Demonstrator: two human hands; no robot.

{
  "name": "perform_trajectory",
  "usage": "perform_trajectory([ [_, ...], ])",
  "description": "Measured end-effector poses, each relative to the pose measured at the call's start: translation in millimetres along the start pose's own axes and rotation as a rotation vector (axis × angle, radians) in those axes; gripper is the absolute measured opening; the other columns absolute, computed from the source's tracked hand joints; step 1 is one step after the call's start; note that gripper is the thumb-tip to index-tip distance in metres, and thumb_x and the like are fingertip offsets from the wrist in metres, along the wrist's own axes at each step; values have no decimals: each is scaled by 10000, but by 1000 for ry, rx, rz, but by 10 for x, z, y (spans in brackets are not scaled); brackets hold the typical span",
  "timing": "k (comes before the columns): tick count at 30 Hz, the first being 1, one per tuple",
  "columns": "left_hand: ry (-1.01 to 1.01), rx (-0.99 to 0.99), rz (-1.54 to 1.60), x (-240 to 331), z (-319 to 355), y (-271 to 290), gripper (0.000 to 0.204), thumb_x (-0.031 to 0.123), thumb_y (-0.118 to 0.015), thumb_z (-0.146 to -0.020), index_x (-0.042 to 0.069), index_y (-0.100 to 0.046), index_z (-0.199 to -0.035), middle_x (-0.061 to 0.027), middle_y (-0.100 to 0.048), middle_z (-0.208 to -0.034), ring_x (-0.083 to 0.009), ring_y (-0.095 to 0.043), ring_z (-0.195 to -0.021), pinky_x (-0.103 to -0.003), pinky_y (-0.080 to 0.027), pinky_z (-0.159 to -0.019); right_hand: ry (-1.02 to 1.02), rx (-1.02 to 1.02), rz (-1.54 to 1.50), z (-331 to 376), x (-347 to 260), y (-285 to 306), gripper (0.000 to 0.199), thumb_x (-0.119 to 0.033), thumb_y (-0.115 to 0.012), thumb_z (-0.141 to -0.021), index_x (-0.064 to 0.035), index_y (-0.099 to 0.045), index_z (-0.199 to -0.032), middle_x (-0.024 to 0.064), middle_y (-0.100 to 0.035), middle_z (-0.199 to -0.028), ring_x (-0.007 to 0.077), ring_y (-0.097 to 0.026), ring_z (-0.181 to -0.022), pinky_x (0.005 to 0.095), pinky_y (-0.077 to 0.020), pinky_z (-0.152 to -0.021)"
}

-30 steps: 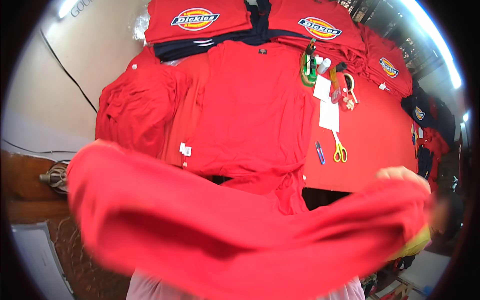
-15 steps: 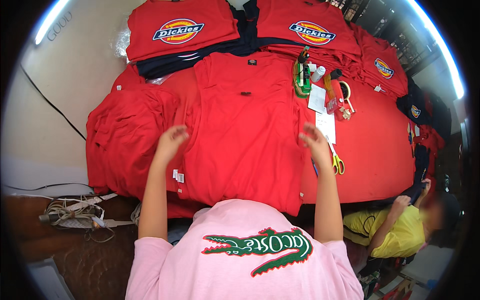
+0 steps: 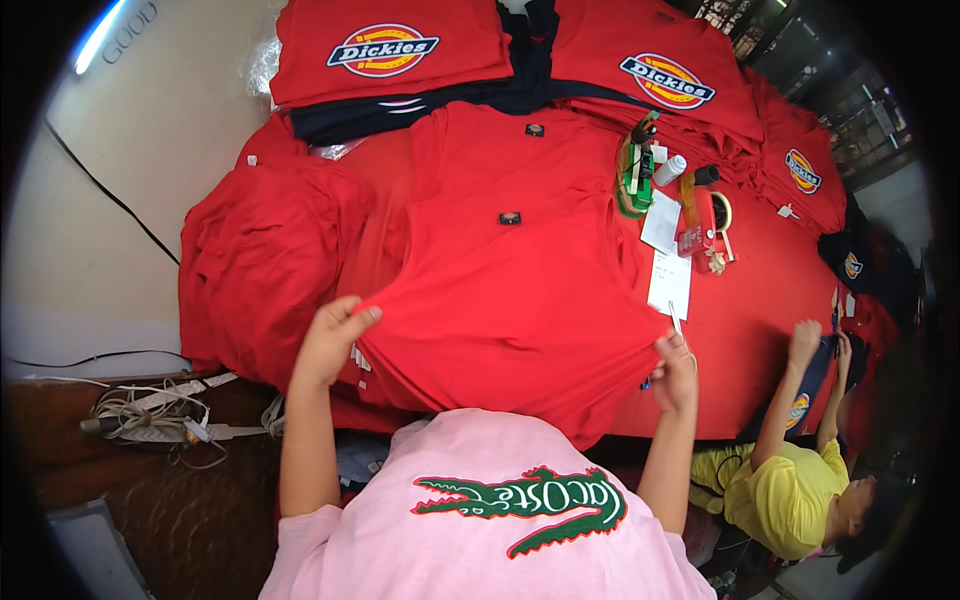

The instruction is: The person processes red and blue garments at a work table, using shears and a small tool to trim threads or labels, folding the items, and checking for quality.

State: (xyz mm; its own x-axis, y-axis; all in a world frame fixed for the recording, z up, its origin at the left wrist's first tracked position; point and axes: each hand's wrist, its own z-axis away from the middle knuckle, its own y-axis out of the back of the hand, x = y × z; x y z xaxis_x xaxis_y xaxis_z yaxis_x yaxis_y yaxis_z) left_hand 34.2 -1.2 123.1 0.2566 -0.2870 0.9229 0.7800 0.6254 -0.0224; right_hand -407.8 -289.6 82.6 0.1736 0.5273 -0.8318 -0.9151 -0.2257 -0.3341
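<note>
A red T-shirt is stretched sideways in front of me over another red shirt on the table. A small dark neck label shows on each of them. My left hand pinches the stretched shirt's left edge between thumb and fingers. At the opposite edge my right hand grips the cloth, its fingers closed. The shirt's near end hangs over the table's front edge by my body. White care tags show beside my left hand. Scissors lie partly hidden behind my right hand.
A heap of red shirts lies left; folded printed red shirts stand at the back. Right of centre are a green tape dispenser, white bottle, tape rolls and papers. A co-worker in yellow handles dark cloth at right.
My hands were apart from the cloth with fingers loose; now they hold the shirt's two edges and pull it wide. The co-worker's arms have moved up. The whole view has shifted slightly.
</note>
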Motion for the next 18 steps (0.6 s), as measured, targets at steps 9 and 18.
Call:
perform_trajectory([
  [9, -561, 253, -150, 1540, -1423, -258, 513, 256, -782, -967, -6, -567, -1352, -96, -681, -1225, -168, -647, -1101, -330, -526, -951, 283, -160, -133, -920, -1190, -973, 537, -198, -683, -1019, -18, -481, -1483, 158, -671, -1278, 234, -719, -1060, 341, -562, -896],
  [18, -630, -177, -728, -519, -701, -772, 220, 106, -721, -937, 68, -712, -1152, -134, -660, -1370, -326, -582, -1347, -423, -456, -1127, 813, -334, 1278, -159, 643, -1088, 296, -26, -768, -831, -53, -723, -1123, 128, -691, -1174, 329, -657, -1137, 422, -540, -981],
])
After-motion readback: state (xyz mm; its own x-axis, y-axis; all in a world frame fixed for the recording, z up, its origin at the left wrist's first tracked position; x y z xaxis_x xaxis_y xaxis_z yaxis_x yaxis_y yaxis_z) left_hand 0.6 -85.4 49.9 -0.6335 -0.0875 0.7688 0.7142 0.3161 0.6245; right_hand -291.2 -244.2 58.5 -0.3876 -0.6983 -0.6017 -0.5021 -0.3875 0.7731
